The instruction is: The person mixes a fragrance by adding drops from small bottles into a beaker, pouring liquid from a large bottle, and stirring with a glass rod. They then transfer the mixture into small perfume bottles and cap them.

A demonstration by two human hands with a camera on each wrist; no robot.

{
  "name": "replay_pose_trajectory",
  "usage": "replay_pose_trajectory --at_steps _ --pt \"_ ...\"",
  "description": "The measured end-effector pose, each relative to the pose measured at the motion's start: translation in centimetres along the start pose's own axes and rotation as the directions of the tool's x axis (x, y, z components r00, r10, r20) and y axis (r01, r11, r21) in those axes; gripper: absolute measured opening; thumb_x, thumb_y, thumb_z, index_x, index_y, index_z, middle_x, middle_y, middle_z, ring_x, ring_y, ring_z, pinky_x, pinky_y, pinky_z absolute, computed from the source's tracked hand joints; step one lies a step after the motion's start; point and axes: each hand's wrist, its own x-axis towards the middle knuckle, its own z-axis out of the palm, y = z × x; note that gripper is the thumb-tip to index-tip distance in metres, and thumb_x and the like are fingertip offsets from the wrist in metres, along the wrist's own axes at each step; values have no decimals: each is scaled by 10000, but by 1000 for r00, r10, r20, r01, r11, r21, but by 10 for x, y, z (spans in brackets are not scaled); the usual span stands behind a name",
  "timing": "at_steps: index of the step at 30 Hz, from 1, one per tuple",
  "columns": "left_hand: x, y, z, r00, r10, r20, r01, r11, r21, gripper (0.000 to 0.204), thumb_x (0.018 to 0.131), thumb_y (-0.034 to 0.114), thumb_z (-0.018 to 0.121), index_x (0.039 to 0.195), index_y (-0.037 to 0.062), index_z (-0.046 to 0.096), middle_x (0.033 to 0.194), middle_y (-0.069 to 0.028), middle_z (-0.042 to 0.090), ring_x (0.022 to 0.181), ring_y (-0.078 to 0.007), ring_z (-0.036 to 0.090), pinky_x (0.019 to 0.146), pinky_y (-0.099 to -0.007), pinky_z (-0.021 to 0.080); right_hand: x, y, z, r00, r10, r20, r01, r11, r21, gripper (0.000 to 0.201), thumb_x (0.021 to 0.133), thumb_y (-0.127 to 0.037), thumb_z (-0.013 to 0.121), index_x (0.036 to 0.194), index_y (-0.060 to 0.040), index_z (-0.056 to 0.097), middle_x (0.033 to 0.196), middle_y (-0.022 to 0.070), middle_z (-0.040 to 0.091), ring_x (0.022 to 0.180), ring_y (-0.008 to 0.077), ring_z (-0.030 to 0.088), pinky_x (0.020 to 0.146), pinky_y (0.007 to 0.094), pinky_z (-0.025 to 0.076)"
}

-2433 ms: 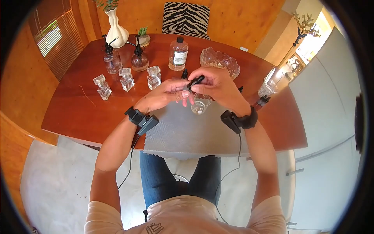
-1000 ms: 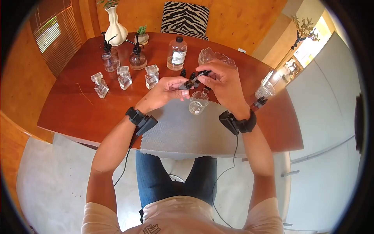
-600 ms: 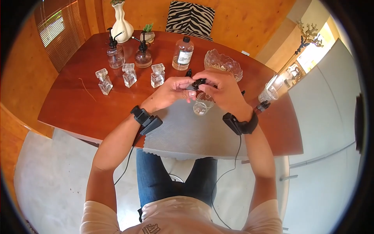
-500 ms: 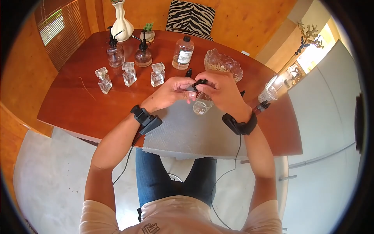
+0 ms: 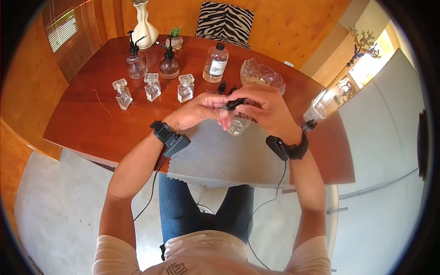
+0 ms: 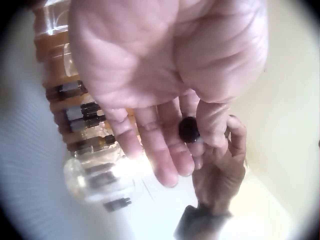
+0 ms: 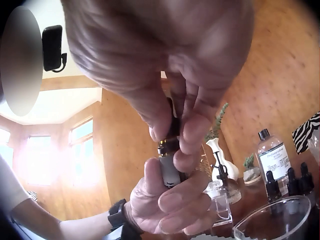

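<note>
My left hand (image 5: 199,112) holds a small dark dropper bottle (image 7: 171,172) with a grey label, its fingers and thumb wrapped round the body. From above, my right hand (image 5: 266,105) pinches the black dropper cap (image 5: 234,103) between thumb and fingers. In the right wrist view the cap is at the bottle's shiny neck (image 7: 168,146), and the fingers partly hide it. A clear glass beaker (image 5: 236,129) stands just below both hands on a grey mat (image 5: 220,158). The left wrist view shows the round black top (image 6: 189,130) by the left thumb.
More dropper bottles (image 5: 222,87) stand behind the hands. Three square glass perfume bottles (image 5: 185,89) line the left side, with two pump bottles (image 5: 169,68) behind. A labelled bottle (image 5: 216,64), a glass bowl (image 5: 263,73) and a clear cup (image 5: 315,109) are farther off.
About a second ago the right hand held the dropper pulled out, its glass tube showing. Since then the cap has come back to the bottle's neck, and the right wrist has shifted slightly right.
</note>
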Motion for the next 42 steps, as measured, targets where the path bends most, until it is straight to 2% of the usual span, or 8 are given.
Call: replay_pose_trajectory --at_steps 12,18,24,29,33,36,38,42 --pt "-1 -1 0 999 -51 0 51 998 48 410 972 240 704 1306 12 638 1042 -57 696 881 -152 664 836 -316 540 2 0 6 954 299 40 -277 921 -273 184 895 -175 739 889 -3 673 622 126 593 528 249 568 532 357 439" --pt "-2 2 0 998 -12 -66 14 999 30 294 992 207 683 1218 20 668 961 -39 714 882 -123 663 787 -279 492 1 -3 20 976 165 -145 -161 986 37 262 887 -257 765 840 -18 668 587 125 596 498 255 553 513 350 425" --pt "0 0 -1 996 -46 -72 51 995 80 291 984 230 697 1204 42 675 956 -27 715 885 -116 669 784 -276 494 4 -2 14 960 272 -67 -277 884 -377 237 877 -232 774 885 -14 684 594 106 601 512 192 575 511 316 436" --pt "-2 1 -4 996 -42 -75 46 997 55 390 964 204 715 1301 20 649 1011 -41 707 881 -127 662 811 -292 521 5 -5 21 963 208 -171 -204 978 40 290 882 -269 767 808 -9 664 588 118 592 513 223 575 503 344 422" --pt "-1 2 -2 998 -44 -47 47 996 77 390 961 216 721 1290 19 654 1005 -39 709 882 -123 662 812 -287 518 3 -4 12 965 258 -33 -247 869 -430 266 882 -259 770 857 -10 681 656 109 648 573 201 620 537 319 445" --pt "0 1 -1 997 -36 -72 41 998 57 364 962 212 719 1265 18 663 987 -36 707 879 -123 663 814 -283 515 3 -1 15 892 435 -126 -453 852 -261 296 878 -288 780 843 -14 670 643 117 631 563 214 612 534 325 438" --pt "-2 0 -3 996 -27 -87 32 998 55 351 964 203 716 1257 17 665 976 -35 706 878 -124 664 815 -281 515 4 -9 13 934 346 -94 -348 937 -13 330 869 -306 789 820 -9 655 599 132 595 526 245 582 513 346 422" --pt "-1 0 -4 998 -14 -67 19 998 68 332 965 183 712 1249 18 665 967 -37 706 880 -124 667 817 -282 519 2 -9 14 963 259 -71 -268 916 -297 327 866 -296 794 833 -2 654 564 131 571 499 247 561 499 350 414"
